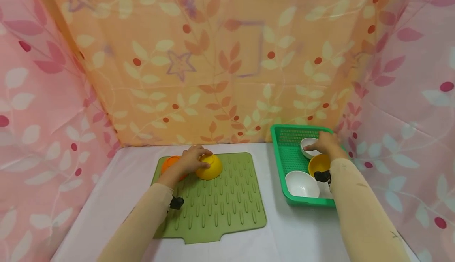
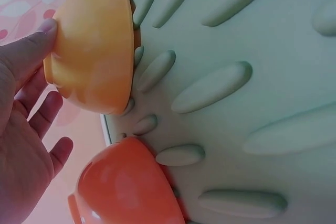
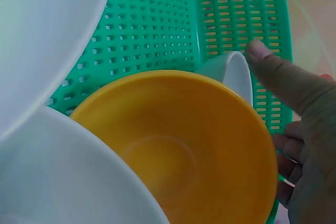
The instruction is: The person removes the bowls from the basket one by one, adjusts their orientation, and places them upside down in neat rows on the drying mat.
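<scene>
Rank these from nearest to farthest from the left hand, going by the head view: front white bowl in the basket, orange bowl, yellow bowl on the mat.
1. Yellow bowl on the mat: at the left hand, touched by it.
2. Orange bowl: just left, partly hidden by the arm.
3. Front white bowl: far right, in the green basket.

I'm in a booth-like, cloth-walled space, whether home or studio I can't tell: orange leaf-printed cloth (image 1: 227,88) ahead, pink cloth (image 1: 39,108) at both sides, a white counter (image 1: 117,187) before me.
</scene>
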Demonstrator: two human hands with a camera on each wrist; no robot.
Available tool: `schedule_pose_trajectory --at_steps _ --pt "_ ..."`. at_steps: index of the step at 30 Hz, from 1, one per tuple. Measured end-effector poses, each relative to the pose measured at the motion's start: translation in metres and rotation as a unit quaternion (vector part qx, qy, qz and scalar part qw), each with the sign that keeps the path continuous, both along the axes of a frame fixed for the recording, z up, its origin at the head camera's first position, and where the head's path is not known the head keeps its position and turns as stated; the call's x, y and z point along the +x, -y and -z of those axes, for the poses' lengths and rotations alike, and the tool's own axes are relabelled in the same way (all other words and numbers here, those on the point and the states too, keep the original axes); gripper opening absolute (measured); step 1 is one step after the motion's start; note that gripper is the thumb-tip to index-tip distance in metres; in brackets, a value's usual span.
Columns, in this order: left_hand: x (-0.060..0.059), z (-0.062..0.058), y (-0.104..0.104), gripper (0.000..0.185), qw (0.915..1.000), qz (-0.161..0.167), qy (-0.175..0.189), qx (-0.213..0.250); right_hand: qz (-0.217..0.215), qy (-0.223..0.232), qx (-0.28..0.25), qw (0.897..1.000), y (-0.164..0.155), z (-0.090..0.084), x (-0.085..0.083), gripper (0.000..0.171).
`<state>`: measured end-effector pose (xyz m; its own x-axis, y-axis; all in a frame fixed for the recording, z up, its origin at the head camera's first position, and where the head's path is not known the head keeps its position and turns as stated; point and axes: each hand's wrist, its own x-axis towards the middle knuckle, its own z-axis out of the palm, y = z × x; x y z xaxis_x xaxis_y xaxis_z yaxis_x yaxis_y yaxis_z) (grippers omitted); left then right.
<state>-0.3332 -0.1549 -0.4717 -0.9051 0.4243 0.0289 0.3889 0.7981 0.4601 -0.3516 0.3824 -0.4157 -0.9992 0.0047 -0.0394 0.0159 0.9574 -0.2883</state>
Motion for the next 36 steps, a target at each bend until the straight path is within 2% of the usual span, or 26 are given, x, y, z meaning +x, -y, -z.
schedule_pose_trajectory --at_steps 4,7,12,16,20,23,28,36 --pt "-0.001 0.0 -0.002 0.047 1.0 0.007 0.003 0.002 0.01 0.015 0.025 1.0 -0.006 0.008 -0.002 0.095" --pt "-0.002 0.001 -0.002 0.047 1.0 0.005 0.0 0.0 0.014 0.025 0.037 0.999 -0.008 0.012 -0.003 0.083" --pt "-0.002 0.001 -0.003 0.047 1.0 0.002 -0.001 0.004 0.018 0.047 0.053 0.997 -0.006 0.01 -0.003 0.071" --pt "0.0 0.0 -0.004 0.047 1.0 -0.001 0.001 0.005 0.018 0.069 0.052 0.996 -0.004 0.006 -0.001 0.071" --pt "0.002 -0.002 -0.004 0.047 0.9999 -0.002 0.001 0.011 0.021 0.081 0.048 0.995 -0.003 0.005 -0.002 0.075" --pt "0.003 -0.001 -0.004 0.047 0.9998 -0.001 0.002 0.018 0.018 0.085 0.05 0.995 -0.003 0.007 -0.004 0.086" --pt "0.002 0.001 -0.002 0.047 0.9998 -0.009 -0.003 0.015 -0.004 0.086 0.045 0.995 -0.001 0.01 -0.006 0.105" --pt "0.005 0.002 -0.003 0.046 0.9997 -0.016 0.001 0.019 -0.034 0.091 0.049 0.994 -0.004 0.011 -0.005 0.124"
